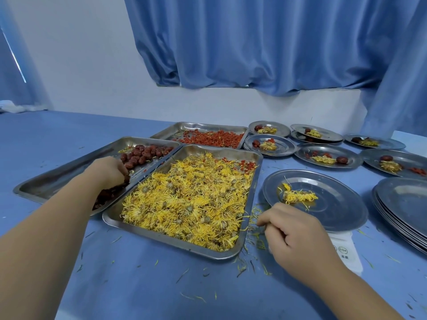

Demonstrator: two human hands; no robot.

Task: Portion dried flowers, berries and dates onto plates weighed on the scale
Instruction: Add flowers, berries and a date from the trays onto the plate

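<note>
Dates (143,154) lie heaped toward the far end of the leftmost tray (46,183). The left hand (108,172) reaches into it with fingers curled down among them, though its back hides whether one is pinched yet. Next to it, the flower tray (175,243) overlaps the date tray's right edge, so I judge a date should be lifted straight up, clear of that raised rim, before crossing the flowers (191,199). Berries (215,137) sit in a third tray behind. The right hand (293,232) rests on the table (115,285) just beside the flower tray, fingers loosely curled over stray petals; I cannot tell if it pinches any. Beyond it, the plate (342,211) on the scale (344,248) holds only a small clump of flowers (298,196), so date and berries seem still to come. That plate overhangs the scale, so setting things near its middle should keep it level. A stack of plates (406,204) crowds its right side and filled plates (328,155) line the back. Open room lies along the near table.
</note>
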